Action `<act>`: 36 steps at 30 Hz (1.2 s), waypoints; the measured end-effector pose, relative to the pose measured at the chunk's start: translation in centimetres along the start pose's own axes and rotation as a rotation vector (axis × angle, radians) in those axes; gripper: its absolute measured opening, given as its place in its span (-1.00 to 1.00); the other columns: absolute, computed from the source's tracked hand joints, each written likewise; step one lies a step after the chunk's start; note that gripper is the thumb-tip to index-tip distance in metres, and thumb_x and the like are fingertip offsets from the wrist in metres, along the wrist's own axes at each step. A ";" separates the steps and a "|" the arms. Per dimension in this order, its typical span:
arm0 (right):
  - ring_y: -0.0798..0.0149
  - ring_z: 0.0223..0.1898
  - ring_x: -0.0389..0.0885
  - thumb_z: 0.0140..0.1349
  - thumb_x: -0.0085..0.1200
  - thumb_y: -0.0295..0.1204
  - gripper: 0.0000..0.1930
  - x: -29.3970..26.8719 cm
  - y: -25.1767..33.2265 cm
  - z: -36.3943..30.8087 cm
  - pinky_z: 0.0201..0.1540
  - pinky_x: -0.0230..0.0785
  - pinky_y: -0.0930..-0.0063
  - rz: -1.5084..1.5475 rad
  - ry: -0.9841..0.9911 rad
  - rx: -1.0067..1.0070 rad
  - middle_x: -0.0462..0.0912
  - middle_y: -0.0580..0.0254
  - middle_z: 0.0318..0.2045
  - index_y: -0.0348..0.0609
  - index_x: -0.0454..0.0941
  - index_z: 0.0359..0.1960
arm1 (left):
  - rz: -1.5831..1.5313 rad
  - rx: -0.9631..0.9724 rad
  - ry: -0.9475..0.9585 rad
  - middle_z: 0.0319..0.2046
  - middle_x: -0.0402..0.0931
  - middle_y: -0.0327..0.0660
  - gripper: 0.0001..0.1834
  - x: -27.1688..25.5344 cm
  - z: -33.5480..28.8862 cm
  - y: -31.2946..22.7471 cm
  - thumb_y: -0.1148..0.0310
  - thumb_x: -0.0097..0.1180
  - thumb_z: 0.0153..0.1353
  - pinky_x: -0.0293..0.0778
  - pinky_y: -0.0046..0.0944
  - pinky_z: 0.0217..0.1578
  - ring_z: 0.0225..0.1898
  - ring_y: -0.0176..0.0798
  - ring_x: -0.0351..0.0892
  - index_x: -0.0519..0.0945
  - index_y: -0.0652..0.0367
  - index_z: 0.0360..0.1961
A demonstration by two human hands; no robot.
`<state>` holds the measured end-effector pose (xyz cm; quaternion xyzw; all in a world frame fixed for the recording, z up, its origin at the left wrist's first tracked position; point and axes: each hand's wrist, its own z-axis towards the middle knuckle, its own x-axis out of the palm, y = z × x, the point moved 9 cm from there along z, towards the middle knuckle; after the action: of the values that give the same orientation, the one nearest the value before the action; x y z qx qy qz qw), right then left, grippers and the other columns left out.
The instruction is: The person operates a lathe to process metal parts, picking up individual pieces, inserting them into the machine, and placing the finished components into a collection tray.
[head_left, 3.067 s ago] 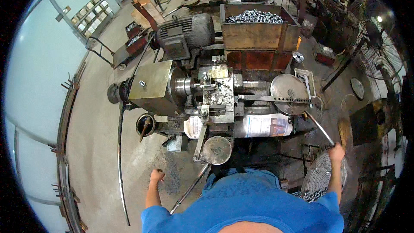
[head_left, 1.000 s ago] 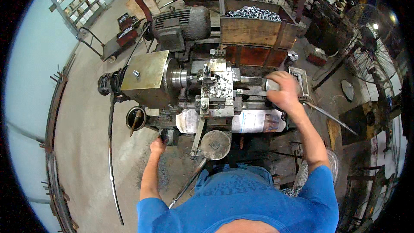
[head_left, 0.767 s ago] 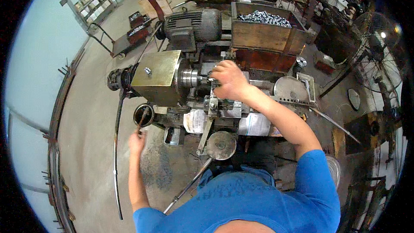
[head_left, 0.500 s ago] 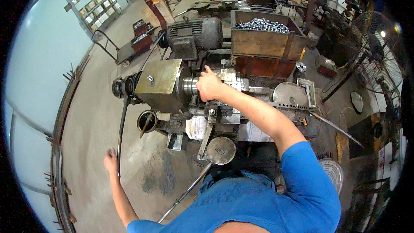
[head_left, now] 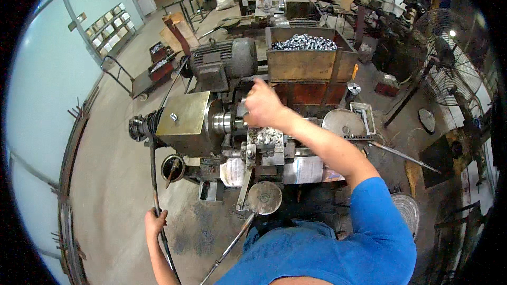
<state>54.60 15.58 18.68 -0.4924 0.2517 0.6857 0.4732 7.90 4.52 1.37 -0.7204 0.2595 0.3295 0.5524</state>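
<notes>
My left hand (head_left: pixel 155 221) is closed around a long dark lever (head_left: pixel 153 171) that runs down from the left end of a small lathe. My right hand (head_left: pixel 262 106) hovers over the cross slide (head_left: pixel 266 136), just right of the shiny spindle nose (head_left: pixel 222 122). Its fingers are curled, one digit pointing away from me; whatever they hold, if anything, is hidden. Left of the spindle nose sits the headstock with a flat brass-coloured cover (head_left: pixel 185 113). A round metal disc (head_left: pixel 264 198) on an arm stands in front of the slide.
Behind the lathe are a grey motor (head_left: pixel 224 59) and a bin (head_left: pixel 311 63) heaped with small shiny metal parts. A dark pot (head_left: pixel 173 168) hangs at the front left. To the right are a round plate (head_left: pixel 343 122), a long handle (head_left: pixel 404 157) and a fan (head_left: pixel 449 58).
My left hand has closed around the lever, whose lower end has swung toward me. My right hand has drawn right, off the spindle nose. The whole view has shifted a little.
</notes>
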 end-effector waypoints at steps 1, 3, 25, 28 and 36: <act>0.05 -0.33 0.49 -0.41 0.08 -0.30 -0.78 -2.1 -2.7 0.0 0.09 0.10 0.22 0.009 -0.063 0.100 0.54 0.07 -0.64 -0.20 0.55 -0.73 | -0.105 -0.011 0.002 -0.75 0.44 -0.10 -0.70 0.4 0.8 -0.7 0.32 0.18 -0.03 0.45 -0.23 -0.60 -0.68 -0.18 0.52 0.46 0.41 -0.47; 0.04 -0.16 0.42 -0.39 0.12 -0.30 -0.66 -5.9 -9.3 -1.8 0.01 0.16 0.23 -0.080 -0.292 0.299 0.54 -0.04 -0.34 -0.19 0.58 -0.48 | -0.112 -0.008 -0.001 -0.69 0.47 -0.07 -0.68 1.1 3.2 -1.8 0.32 0.17 -0.02 0.46 -0.22 -0.55 -0.65 -0.17 0.53 0.45 0.42 -0.40; 0.09 -0.01 0.39 -0.13 0.04 -0.20 -0.64 -0.4 -3.3 -86.9 -0.02 0.30 0.29 -0.352 0.479 2.104 0.44 0.03 -0.09 -0.11 0.59 -0.30 | -0.172 -0.073 0.096 -0.52 0.44 -0.07 -0.46 11.1 9.9 1.4 0.24 0.14 0.06 0.42 -0.21 -0.60 -0.62 -0.21 0.45 0.31 0.37 -0.02; 0.17 0.12 0.25 -0.03 -0.02 -0.21 -0.65 -1.6 -2.0 -92.3 0.07 0.20 0.30 -0.235 0.623 2.304 0.36 0.18 0.02 -0.05 0.58 -0.22 | -0.171 -0.066 0.084 -0.55 0.44 -0.07 -0.48 10.1 9.6 1.6 0.23 0.14 0.06 0.42 -0.21 -0.62 -0.63 -0.20 0.45 0.32 0.35 -0.04; 0.12 -0.32 0.57 0.01 -0.08 -0.19 -0.72 3.2 -2.9 -104.7 -0.28 0.41 0.23 -0.253 0.682 1.987 0.61 0.13 -0.40 -0.06 0.61 -0.51 | -0.187 -0.195 -0.021 -0.65 0.39 -0.12 -0.46 1.2 9.1 7.8 0.19 0.13 0.07 0.37 -0.26 -0.67 -0.70 -0.23 0.40 0.29 0.33 -0.03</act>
<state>102.77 -66.81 -24.52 -0.0733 0.7662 -0.0571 0.6358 1.18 11.35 -5.97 -0.7883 0.1523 0.3077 0.5106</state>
